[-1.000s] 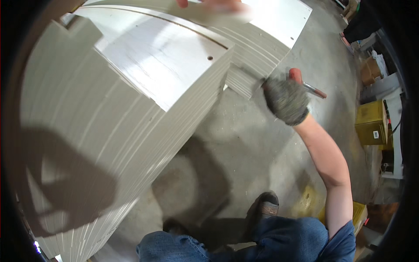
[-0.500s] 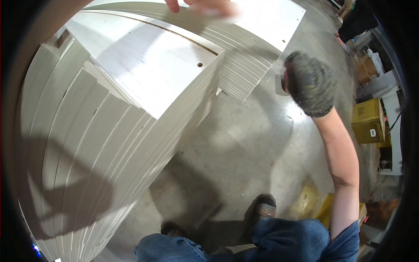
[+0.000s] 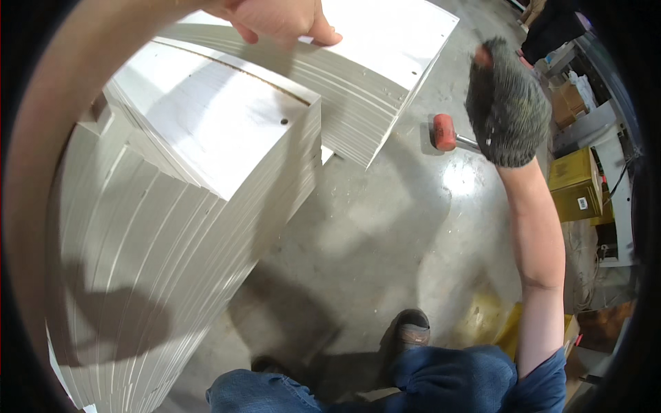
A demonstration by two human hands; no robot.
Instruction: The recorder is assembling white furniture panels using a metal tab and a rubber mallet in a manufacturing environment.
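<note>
My bare left hand (image 3: 279, 20) is over the near edge of the far stack of white panels (image 3: 385, 41). Its visible fingers are spread, one tip appearing to rest on the top panel. On my right, my hand in a dark grey knit glove (image 3: 509, 103) hangs over the floor; a reddish fingertip shows at its far end. Its other fingers are curled under or hidden, so any hold is unclear. Beside it, a red-headed mallet (image 3: 444, 132) appears to lie on the floor, its handle running under the glove. Closer on the left stands another stack of white panels (image 3: 227, 110).
Stacked pale board edges (image 3: 131, 241) fill the left side. Grey concrete floor (image 3: 358, 241) lies between the stacks and my legs. Along the right are a yellow box (image 3: 575, 186) and a brown carton (image 3: 569, 103). Another person's dark-clothed legs (image 3: 551, 34) show at the upper right.
My left hand has come further into view over the far stack. The gloved hand has shifted slightly up and right, uncovering the red mallet head. The stacks appear further left as the view shifts.
</note>
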